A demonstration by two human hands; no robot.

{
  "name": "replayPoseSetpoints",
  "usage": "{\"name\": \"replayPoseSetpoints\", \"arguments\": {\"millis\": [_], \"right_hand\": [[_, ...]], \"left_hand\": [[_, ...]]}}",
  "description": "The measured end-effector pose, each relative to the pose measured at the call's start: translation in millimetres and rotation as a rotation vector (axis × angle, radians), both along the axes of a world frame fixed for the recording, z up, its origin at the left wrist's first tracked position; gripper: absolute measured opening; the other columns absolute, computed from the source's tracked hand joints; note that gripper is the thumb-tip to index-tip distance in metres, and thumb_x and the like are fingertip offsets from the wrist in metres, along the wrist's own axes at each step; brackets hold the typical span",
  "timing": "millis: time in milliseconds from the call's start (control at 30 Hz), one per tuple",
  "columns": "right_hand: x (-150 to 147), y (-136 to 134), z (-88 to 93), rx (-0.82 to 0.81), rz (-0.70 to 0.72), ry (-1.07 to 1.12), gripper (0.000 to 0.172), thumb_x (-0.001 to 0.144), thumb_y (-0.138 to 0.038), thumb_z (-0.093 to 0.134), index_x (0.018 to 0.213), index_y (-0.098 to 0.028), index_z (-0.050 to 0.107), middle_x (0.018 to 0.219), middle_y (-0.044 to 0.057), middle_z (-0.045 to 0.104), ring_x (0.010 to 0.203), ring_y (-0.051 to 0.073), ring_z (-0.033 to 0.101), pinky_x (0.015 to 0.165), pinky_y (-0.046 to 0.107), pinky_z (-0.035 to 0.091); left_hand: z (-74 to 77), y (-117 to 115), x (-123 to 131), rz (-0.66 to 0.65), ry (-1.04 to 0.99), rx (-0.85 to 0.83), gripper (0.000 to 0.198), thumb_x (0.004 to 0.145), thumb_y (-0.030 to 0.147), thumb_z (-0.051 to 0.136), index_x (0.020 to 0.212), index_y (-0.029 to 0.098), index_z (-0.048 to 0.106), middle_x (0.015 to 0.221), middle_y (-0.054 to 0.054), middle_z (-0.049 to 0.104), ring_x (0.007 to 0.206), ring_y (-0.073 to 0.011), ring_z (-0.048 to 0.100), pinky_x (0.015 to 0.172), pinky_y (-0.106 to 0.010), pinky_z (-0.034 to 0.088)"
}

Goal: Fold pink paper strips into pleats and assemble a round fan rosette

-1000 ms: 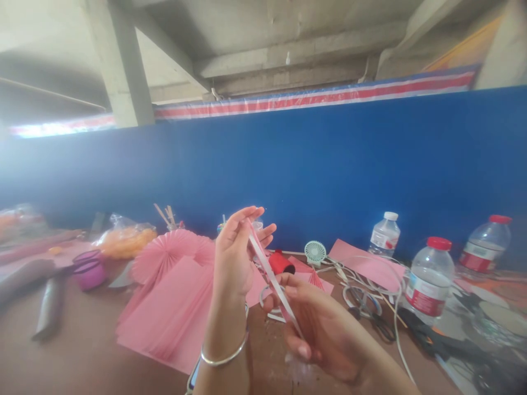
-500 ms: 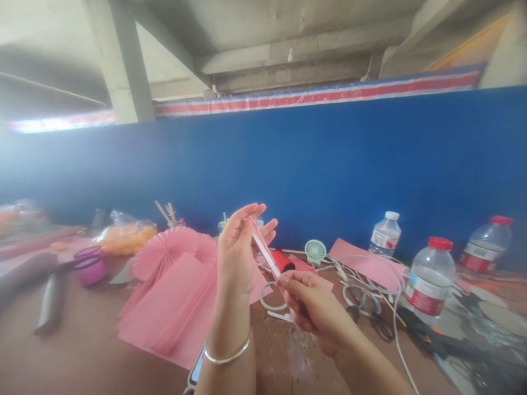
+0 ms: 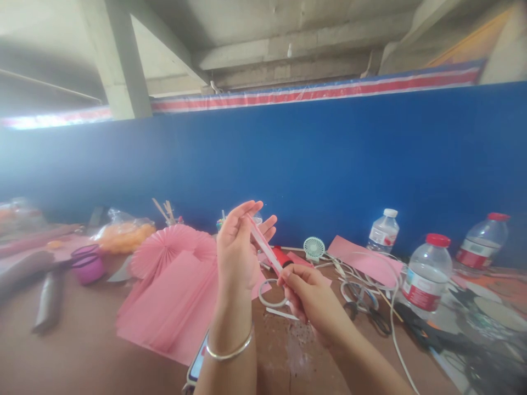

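Observation:
A narrow pink-and-white paper strip (image 3: 264, 247) is held slantwise above the brown table. My left hand (image 3: 237, 247), wearing a silver bangle at the wrist, pinches its upper end, while the other fingers stretch away from it. The lower end is gripped between thumb and fingers of my right hand (image 3: 307, 288). Behind the strip lies a red roll (image 3: 282, 255) with a dark end, partly hidden. A white ring (image 3: 268, 299), perhaps a tape roll, and a white strip (image 3: 281, 314) lie below my hands.
Pink paper sheets (image 3: 164, 312) and a pleated pink fan (image 3: 162, 247) lie left, near a purple cup (image 3: 88, 267). A phone (image 3: 198, 362) is partly under my left forearm. Rightward are a small fan (image 3: 314, 248), cables, scissors (image 3: 373, 318) and a red-capped bottle (image 3: 428, 274). A blue partition (image 3: 308, 164) stands behind.
The strip has turned slightly and shows more pink and less white. Both hands keep their hold, nearly in place. The view has shifted a little.

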State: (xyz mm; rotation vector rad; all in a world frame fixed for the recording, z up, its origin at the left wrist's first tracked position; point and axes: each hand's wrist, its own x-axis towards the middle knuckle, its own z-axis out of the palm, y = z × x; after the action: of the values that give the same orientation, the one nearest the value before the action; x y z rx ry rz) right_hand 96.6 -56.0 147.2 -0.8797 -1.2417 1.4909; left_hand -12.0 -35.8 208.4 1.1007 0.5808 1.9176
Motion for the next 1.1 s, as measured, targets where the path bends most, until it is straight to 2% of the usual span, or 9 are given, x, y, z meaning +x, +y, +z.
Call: {"name": "replayPoseSetpoints", "arguments": {"millis": [167, 267, 433, 567, 700, 900, 1000, 1100], "right_hand": [[-2, -5, 1.2, 0.038, -0.034, -0.002, 0.024, 0.074, -0.037, 0.050, 0.063, -0.016, 0.048, 0.038, -0.009, 0.033, 0.031, 0.001, 0.023, 0.029, 0.013, 0.014], [-4, -7, -0.4, 0.051, 0.004, 0.106, 0.024, 0.074, -0.036, 0.052, 0.064, -0.015, 0.049, 0.037, -0.010, 0.031, 0.030, 0.001, 0.022, 0.029, 0.013, 0.014], [-7, -11, -3.7, -0.012, 0.132, 0.382, 0.022, 0.077, -0.035, 0.050, 0.066, -0.016, 0.049, 0.034, -0.011, 0.031, 0.025, 0.001, 0.018, 0.028, 0.014, 0.012], [-8, -19, 0.1, -0.051, 0.150, 0.452, 0.022, 0.076, -0.035, 0.051, 0.066, -0.016, 0.050, 0.033, -0.010, 0.033, 0.023, 0.000, 0.019, 0.027, 0.014, 0.013], [-8, -27, 3.8, -0.027, 0.118, 0.403, 0.024, 0.075, -0.036, 0.053, 0.063, -0.016, 0.051, 0.032, -0.010, 0.034, 0.026, 0.000, 0.021, 0.028, 0.013, 0.016], [-14, -25, -2.9, -0.031, 0.083, 0.203, 0.025, 0.075, -0.039, 0.051, 0.065, -0.016, 0.052, 0.033, -0.008, 0.041, 0.023, 0.002, 0.024, 0.024, 0.014, 0.014], [-18, -23, -3.6, -0.007, 0.037, 0.143, 0.025, 0.075, -0.038, 0.050, 0.065, -0.016, 0.052, 0.034, -0.008, 0.043, 0.022, 0.002, 0.024, 0.023, 0.014, 0.013], [-19, -22, -2.3, -0.007, 0.006, 0.085, 0.025, 0.074, -0.039, 0.050, 0.065, -0.015, 0.051, 0.033, -0.008, 0.043, 0.022, 0.002, 0.023, 0.023, 0.014, 0.013]], "left_hand": [[-1.1, 1, 3, 0.151, 0.010, 0.035, 0.021, 0.079, 0.025, 0.046, 0.098, 0.022, 0.056, 0.109, -0.004, 0.056, 0.081, -0.0163, 0.062, 0.067, -0.026, 0.051], [0.0, 1, 3, 0.201, 0.039, 0.069, 0.020, 0.079, 0.024, 0.045, 0.096, 0.022, 0.057, 0.104, -0.004, 0.058, 0.079, -0.0142, 0.062, 0.064, -0.023, 0.051], [1.9, -1, -3, 0.242, 0.172, 0.133, 0.018, 0.080, 0.023, 0.044, 0.090, 0.022, 0.059, 0.092, -0.002, 0.061, 0.057, -0.0070, 0.059, 0.049, -0.018, 0.046], [0.7, 2, -6, 0.292, 0.225, 0.194, 0.017, 0.080, 0.023, 0.044, 0.086, 0.021, 0.060, 0.082, -0.001, 0.061, 0.045, -0.0035, 0.048, 0.043, -0.019, 0.038], [0.0, 4, -7, 0.255, 0.218, 0.216, 0.016, 0.080, 0.023, 0.044, 0.086, 0.022, 0.059, 0.079, -0.002, 0.061, 0.042, -0.0032, 0.042, 0.040, -0.019, 0.033], [1.3, 1, -7, 0.164, 0.133, 0.169, 0.017, 0.080, 0.024, 0.043, 0.087, 0.023, 0.058, 0.079, -0.002, 0.061, 0.041, -0.0033, 0.040, 0.036, -0.019, 0.030], [1.4, 1, -7, 0.119, 0.118, 0.125, 0.017, 0.080, 0.024, 0.043, 0.089, 0.022, 0.057, 0.078, -0.002, 0.061, 0.043, -0.0041, 0.044, 0.037, -0.018, 0.032], [1.2, 1, -6, 0.076, 0.079, 0.091, 0.017, 0.079, 0.024, 0.044, 0.090, 0.021, 0.056, 0.076, -0.002, 0.059, 0.056, -0.0077, 0.055, 0.048, -0.019, 0.043]]}}
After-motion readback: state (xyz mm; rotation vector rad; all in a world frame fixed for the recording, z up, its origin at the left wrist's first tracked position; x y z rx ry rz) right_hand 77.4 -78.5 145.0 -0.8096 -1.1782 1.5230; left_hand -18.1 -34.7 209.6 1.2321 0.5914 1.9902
